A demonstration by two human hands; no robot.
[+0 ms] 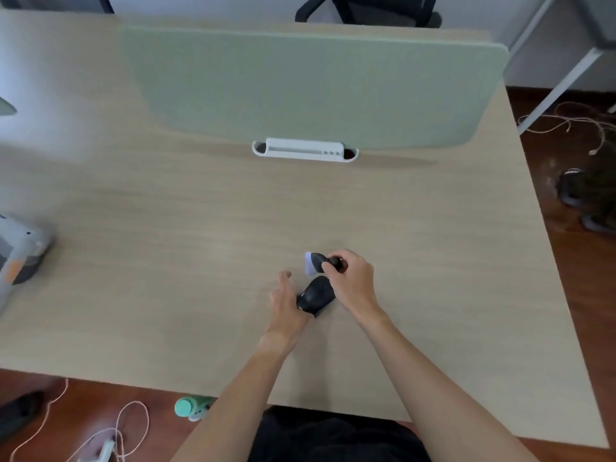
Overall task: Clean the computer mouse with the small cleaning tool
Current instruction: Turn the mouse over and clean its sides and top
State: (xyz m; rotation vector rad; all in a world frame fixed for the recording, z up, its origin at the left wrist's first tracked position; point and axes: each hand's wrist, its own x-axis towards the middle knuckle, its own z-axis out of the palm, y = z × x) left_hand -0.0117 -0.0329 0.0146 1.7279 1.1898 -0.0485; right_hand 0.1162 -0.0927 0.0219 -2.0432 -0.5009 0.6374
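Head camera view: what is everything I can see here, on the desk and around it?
desk: one, light wood, fills the view
divider panel: one, pale green, far side of desk
white tray: one, at the panel's base
computer mouse: one, black, on the desk between the hands
small cleaning tool: one, dark with pale head, in the right hand
grey and orange object: one, left desk edge, unclear
office chair: one, black, beyond the desk
bottle: one, mint green, under the near edge
cords: pale, on the brown floor
left hand: open, beside the mouse
right hand: fingers gripping the tool

Black mouse [316,295] lies on the desk — small pale-tipped cleaning tool [316,262] just beyond.
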